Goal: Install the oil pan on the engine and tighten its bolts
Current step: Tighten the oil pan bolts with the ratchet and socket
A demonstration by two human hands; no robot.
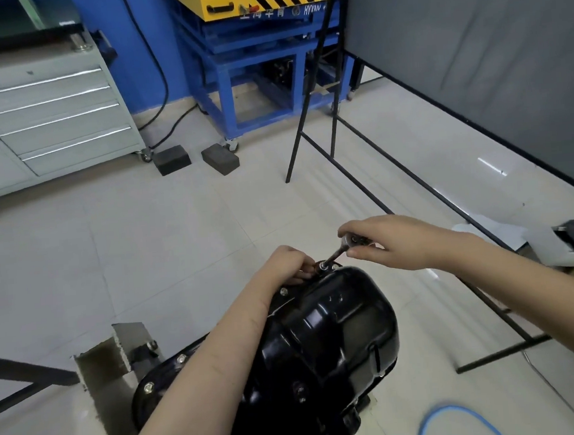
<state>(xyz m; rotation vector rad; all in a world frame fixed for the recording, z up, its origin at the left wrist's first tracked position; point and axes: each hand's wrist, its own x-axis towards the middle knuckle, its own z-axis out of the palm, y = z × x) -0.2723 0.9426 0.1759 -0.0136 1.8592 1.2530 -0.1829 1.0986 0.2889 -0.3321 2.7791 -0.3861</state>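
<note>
A glossy black oil pan [336, 337] sits on the engine at the bottom centre, with silver bolts [283, 290] along its flange. My right hand [394, 243] grips a chrome ratchet [347, 241] whose extension and socket [323, 265] stand on a bolt at the pan's far end. My left hand [291, 265] has its fingers curled at the flange right beside that socket; what they pinch is hidden. Another flange bolt [149, 387] shows at the lower left.
A grey drawer cabinet [48, 122] stands at the back left, a blue and yellow lift table [266, 64] behind. Two black blocks [171, 159] lie on the tiled floor. A black metal frame [379, 182] runs along the right. A blue hose [459, 416] curls at bottom right.
</note>
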